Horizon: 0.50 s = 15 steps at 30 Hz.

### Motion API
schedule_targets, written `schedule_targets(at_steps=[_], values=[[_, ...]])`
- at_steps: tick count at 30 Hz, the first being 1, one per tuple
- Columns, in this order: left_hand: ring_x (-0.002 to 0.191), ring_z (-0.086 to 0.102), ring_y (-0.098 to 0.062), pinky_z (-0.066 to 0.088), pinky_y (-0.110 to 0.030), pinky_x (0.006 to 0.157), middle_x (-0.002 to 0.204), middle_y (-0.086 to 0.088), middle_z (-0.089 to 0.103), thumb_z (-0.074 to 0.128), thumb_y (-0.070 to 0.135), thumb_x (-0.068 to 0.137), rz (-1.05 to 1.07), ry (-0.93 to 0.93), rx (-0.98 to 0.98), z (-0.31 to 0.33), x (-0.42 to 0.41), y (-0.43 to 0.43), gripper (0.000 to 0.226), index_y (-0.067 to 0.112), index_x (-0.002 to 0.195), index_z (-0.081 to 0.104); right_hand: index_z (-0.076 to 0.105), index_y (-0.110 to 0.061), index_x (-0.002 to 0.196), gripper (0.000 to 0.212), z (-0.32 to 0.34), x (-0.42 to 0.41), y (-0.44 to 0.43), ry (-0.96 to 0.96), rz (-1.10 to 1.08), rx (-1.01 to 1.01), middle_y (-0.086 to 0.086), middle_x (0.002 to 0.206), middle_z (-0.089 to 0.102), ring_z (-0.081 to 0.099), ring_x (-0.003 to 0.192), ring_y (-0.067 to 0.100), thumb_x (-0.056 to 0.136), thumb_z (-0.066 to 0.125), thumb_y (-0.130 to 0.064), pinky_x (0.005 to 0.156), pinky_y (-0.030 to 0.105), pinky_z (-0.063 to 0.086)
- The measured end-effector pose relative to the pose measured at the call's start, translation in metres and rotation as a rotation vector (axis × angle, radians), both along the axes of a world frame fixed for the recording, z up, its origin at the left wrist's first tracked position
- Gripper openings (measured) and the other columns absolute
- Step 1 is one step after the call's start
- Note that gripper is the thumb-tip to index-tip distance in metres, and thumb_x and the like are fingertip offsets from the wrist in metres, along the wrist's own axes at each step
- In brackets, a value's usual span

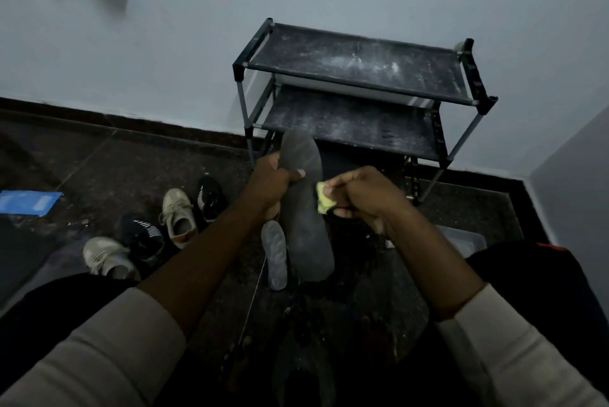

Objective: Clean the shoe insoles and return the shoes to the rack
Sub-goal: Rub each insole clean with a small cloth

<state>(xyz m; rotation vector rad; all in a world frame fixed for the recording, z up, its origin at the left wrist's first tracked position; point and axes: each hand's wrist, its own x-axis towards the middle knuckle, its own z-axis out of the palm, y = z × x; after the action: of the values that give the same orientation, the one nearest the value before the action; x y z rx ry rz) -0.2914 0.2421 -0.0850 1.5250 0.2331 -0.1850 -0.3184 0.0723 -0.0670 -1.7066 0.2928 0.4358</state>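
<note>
My left hand grips a long dark grey insole near its upper part and holds it upright over the floor. My right hand pinches a small yellow-green cloth against the insole's right edge. A second grey insole lies on the floor just left of the held one. Two beige sneakers and two black sneakers with white stripes sit on the floor at the left. The black two-shelf shoe rack stands against the wall, dusty, with no shoes on it.
A blue flat packet lies on the dark floor at far left. A clear plastic container sits on the floor beside my right forearm. My knees in dark trousers frame the lower corners. Blue cloth hangs over the ledge above.
</note>
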Motion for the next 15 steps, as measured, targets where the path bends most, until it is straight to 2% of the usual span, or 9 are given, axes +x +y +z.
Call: schedule_targets(at_steps=[3,7,10,13,15], values=[[0.105,0.065,-0.026,0.054,-0.027,0.07,0.114,-0.011,0.068,0.065,-0.006,0.089,0.022,0.017,0.026,-0.015,0.008,0.013,0.04,0.001,0.128,0.061,0.075,-0.009,0.089,0.008,-0.019,0.009,0.016,0.035,0.012,-0.028,0.011,0.089,0.075,0.07,0.076,0.014,0.094,0.069,-0.008,0.075,0.029,0.059],[0.098,0.065,-0.025,0.054,-0.028,0.069,0.114,-0.014,0.067,0.067,-0.005,0.089,0.086,0.041,0.073,-0.036,0.02,0.032,0.037,-0.002,0.125,0.063,0.075,-0.007,0.091,0.005,-0.048,0.03,0.034,0.082,0.028,0.008,0.012,0.092,0.076,0.072,0.08,0.016,0.093,0.071,-0.007,0.07,0.026,0.06],[0.103,0.065,-0.031,0.053,-0.033,0.075,0.115,-0.015,0.068,0.068,-0.004,0.088,0.119,0.119,0.095,-0.061,0.031,0.046,0.035,-0.005,0.122,0.063,0.075,-0.002,0.097,0.008,-0.079,0.047,0.054,0.094,-0.001,-0.018,0.014,0.09,0.075,0.07,0.076,0.016,0.092,0.07,-0.006,0.062,0.023,0.059],[0.099,0.067,-0.03,0.055,-0.026,0.064,0.116,-0.016,0.069,0.067,-0.009,0.085,0.145,0.18,0.119,-0.11,0.041,0.064,0.034,-0.006,0.12,0.066,0.074,0.007,0.098,0.013,-0.121,0.063,0.076,0.096,-0.013,-0.107,0.017,0.083,0.071,0.065,0.067,0.017,0.09,0.07,-0.003,0.046,0.018,0.051],[0.082,0.065,-0.021,0.052,-0.024,0.057,0.098,-0.011,0.069,0.068,-0.008,0.085,0.143,0.239,0.208,-0.146,0.039,0.076,0.023,-0.005,0.108,0.069,0.072,0.009,0.093,0.013,-0.153,0.072,0.087,0.096,-0.01,-0.162,0.01,0.065,0.064,0.057,0.056,0.015,0.089,0.07,-0.002,0.037,0.015,0.041]])
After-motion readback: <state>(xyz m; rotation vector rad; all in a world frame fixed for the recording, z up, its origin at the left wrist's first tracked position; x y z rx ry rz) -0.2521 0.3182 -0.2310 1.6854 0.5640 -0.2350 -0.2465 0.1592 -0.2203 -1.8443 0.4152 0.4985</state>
